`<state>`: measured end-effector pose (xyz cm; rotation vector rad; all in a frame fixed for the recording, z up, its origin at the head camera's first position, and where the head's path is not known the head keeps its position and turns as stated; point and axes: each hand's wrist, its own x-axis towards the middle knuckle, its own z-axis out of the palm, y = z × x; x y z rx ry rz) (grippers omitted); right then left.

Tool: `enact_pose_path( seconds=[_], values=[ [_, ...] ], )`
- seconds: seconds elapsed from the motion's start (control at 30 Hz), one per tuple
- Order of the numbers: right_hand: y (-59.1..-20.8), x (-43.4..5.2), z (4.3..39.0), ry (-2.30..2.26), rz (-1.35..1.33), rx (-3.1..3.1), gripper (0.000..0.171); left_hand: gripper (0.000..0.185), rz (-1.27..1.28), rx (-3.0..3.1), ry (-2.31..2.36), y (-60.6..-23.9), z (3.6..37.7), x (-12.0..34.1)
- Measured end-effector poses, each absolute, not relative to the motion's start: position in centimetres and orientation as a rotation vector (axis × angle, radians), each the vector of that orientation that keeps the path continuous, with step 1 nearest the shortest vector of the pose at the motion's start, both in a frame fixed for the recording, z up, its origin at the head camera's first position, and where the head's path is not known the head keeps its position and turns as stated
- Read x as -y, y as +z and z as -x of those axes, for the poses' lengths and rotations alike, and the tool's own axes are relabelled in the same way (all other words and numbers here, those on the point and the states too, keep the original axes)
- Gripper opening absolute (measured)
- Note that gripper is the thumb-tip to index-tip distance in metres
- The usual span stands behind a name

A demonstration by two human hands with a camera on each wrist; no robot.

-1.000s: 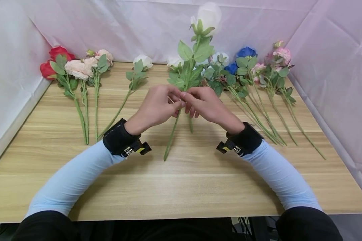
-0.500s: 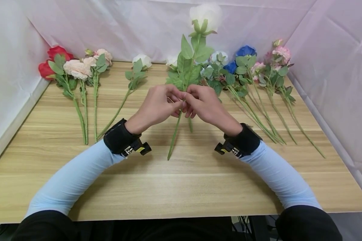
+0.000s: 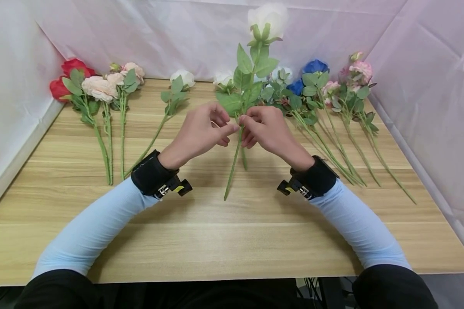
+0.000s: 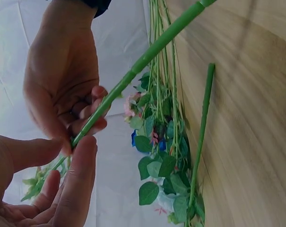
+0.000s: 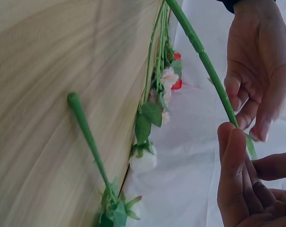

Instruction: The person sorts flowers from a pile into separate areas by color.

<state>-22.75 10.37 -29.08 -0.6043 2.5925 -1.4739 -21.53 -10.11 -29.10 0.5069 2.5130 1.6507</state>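
A long-stemmed white rose (image 3: 268, 21) stands tilted above the table, its bloom away from me. My right hand (image 3: 268, 128) pinches its green stem (image 3: 233, 167) just below the leaves. Close beside the stem, my left hand (image 3: 203, 131) has its thumb and fingers spread apart. In the left wrist view the left hand (image 4: 53, 189) shows a gap between thumb and forefinger near the stem (image 4: 138, 66). The right wrist view shows the right hand (image 5: 247, 184) on the stem (image 5: 204, 59), with the left hand (image 5: 259, 66) beyond.
Red roses (image 3: 77, 68) and pale pink flowers (image 3: 100, 88) lie back left, beside a single white rose (image 3: 183, 78). Blue roses (image 3: 315, 66) and pink flowers (image 3: 360, 71) lie back right. Another stem (image 4: 204, 113) lies beneath the held rose. White cloth (image 3: 139, 38) encloses the table (image 3: 232, 244).
The white rose has shifted slightly right and its stem's lower end has swung right. My left fingers have loosened from the stem and moved slightly left; the right hand keeps its pinch.
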Motion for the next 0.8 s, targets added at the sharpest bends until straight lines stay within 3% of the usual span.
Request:
enact_pose_path(
  seconds=[0.43, 0.8],
  values=[
    [-29.1, -10.1, 27.8, -1.295, 0.435, -2.620, 0.032, 0.031, -0.370, -2.585, 1.665, -28.9, 22.5, 11.5],
    [-30.1, -7.8, 32.1, -1.176, 0.264, -2.586, 0.036, 0.029, -0.404, -2.647, 1.643, -29.1, 22.8, 11.5]
  ],
)
